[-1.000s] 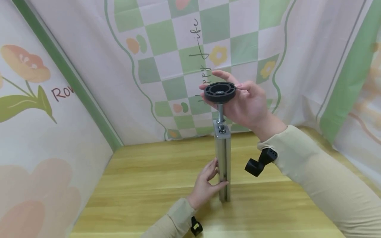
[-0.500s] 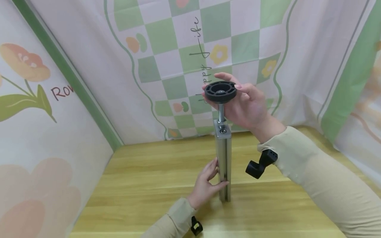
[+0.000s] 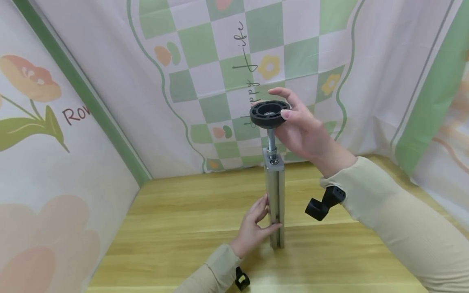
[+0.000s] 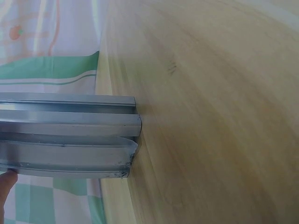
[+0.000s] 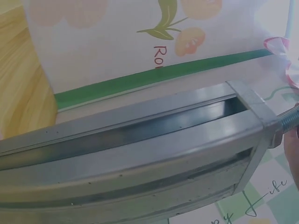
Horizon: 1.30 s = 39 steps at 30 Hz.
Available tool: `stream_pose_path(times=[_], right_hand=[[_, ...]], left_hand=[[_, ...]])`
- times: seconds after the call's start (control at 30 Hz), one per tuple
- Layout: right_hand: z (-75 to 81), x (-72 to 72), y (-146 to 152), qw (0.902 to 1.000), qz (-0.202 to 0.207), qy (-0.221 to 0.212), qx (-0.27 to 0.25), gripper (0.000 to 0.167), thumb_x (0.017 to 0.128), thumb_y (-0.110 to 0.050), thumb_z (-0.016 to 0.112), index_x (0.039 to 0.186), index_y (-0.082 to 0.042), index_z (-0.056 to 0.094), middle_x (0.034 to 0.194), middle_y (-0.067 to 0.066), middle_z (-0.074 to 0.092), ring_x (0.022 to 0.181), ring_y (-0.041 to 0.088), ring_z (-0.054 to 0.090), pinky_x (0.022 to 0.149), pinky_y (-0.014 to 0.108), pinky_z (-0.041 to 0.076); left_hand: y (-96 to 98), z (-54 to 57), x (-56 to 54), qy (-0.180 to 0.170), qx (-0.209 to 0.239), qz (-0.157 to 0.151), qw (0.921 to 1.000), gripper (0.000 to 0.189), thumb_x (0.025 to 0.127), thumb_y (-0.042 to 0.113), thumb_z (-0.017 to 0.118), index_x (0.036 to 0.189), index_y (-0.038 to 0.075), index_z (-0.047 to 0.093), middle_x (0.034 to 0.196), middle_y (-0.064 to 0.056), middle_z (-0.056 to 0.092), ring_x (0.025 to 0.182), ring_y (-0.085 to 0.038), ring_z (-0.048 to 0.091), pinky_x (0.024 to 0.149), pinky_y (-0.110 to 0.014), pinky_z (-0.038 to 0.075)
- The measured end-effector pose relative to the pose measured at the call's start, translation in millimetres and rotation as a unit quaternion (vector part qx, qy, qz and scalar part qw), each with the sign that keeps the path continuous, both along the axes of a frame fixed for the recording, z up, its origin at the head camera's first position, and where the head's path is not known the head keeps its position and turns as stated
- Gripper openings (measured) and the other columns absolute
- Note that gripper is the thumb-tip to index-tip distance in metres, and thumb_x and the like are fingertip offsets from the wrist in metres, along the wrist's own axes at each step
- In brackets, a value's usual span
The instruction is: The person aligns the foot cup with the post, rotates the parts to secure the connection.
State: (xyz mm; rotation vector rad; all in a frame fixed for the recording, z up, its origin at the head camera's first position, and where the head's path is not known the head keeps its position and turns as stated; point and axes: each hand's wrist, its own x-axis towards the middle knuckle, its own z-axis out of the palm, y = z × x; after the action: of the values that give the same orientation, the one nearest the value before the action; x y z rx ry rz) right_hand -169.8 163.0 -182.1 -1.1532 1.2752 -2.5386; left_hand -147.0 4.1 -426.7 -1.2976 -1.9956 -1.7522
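An aluminium profile (image 3: pixel 271 191) stands upright on the wooden table, with a metal end plate (image 3: pixel 277 166) on top. From the plate rises a threaded bolt (image 3: pixel 271 140) carrying a black round levelling foot (image 3: pixel 267 123). My left hand (image 3: pixel 253 232) grips the lower part of the profile between thumb and fingers. Up at the foot, my right hand (image 3: pixel 305 132) has its thumb on the rim, and most of its fingers are hidden behind the disc; the index finger sticks up. The left wrist view shows the slotted profile (image 4: pixel 70 128) meeting the tabletop.
The wooden table (image 3: pixel 176 228) runs back to a checked curtain (image 3: pixel 198 44) close behind the profile. Printed cloth walls (image 3: pixel 44 171) stand at left and right. A black clip (image 3: pixel 324 203) hangs at the right cuff, another black clip (image 3: pixel 242 280) at the left.
My right thumb has moved left and slightly down along the foot's rim, and the fingers behind have shifted. The left hand and the profile stay put.
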Motion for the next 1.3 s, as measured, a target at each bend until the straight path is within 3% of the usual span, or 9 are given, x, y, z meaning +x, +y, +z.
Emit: stream_pose_path(times=[0.3,0.6,0.77,0.9,1.3], right_hand=[[2.7,5.1,-2,0.9977,-0.064,0.015,0.017,0.039,0.085,-0.005,0.06,0.121,-0.013,0.045,0.115,0.011,0.058,0.107,0.021,0.058,0.096,0.023,0.051],[8.3,14.8,-7,0.9844,-0.167,0.01,0.055,0.043,0.081,0.009,0.048,0.117,-0.014,0.046,0.114,0.009,0.05,0.102,0.018,0.058,0.09,0.019,0.054],[10.6,19.9,-10,0.9699,-0.227,0.006,0.088,0.049,0.079,0.014,0.053,0.117,-0.015,0.044,0.111,0.006,0.051,0.096,0.016,0.06,0.082,0.018,0.057],[10.2,21.6,-11,0.9556,-0.274,0.014,0.108,0.053,0.078,0.016,0.056,0.118,-0.016,0.043,0.109,0.004,0.051,0.091,0.014,0.06,0.077,0.016,0.057],[13.7,26.1,-18,0.9182,-0.363,0.033,0.155,0.056,0.076,0.014,0.066,0.12,-0.013,0.043,0.102,0.004,0.05,0.087,0.015,0.058,0.07,0.013,0.056]], left_hand=[[-0.6,1.5,3.2,-0.017,-0.006,0.006,0.9998,0.098,0.076,-0.008,0.071,0.151,0.023,0.016,0.138,-0.023,0.042,0.121,-0.031,0.051,0.104,-0.034,0.046],[-0.3,2.4,5.0,-0.016,-0.008,0.014,0.9997,0.098,0.076,-0.008,0.071,0.15,0.021,0.015,0.14,-0.026,0.039,0.121,-0.035,0.05,0.103,-0.038,0.047],[-0.5,0.7,4.9,-0.025,-0.009,0.011,0.9996,0.097,0.077,-0.008,0.07,0.151,0.023,0.016,0.139,-0.025,0.04,0.114,-0.035,0.055,0.103,-0.035,0.047],[-0.4,-0.2,4.8,-0.025,-0.006,0.016,0.9995,0.095,0.077,-0.01,0.07,0.15,0.019,0.018,0.139,-0.025,0.04,0.118,-0.035,0.053,0.103,-0.035,0.046],[-0.8,2.4,8.9,-0.05,-0.009,0.023,0.9984,0.092,0.078,-0.009,0.07,0.15,0.019,0.02,0.144,-0.025,0.036,0.126,-0.03,0.047,0.105,-0.036,0.045]])
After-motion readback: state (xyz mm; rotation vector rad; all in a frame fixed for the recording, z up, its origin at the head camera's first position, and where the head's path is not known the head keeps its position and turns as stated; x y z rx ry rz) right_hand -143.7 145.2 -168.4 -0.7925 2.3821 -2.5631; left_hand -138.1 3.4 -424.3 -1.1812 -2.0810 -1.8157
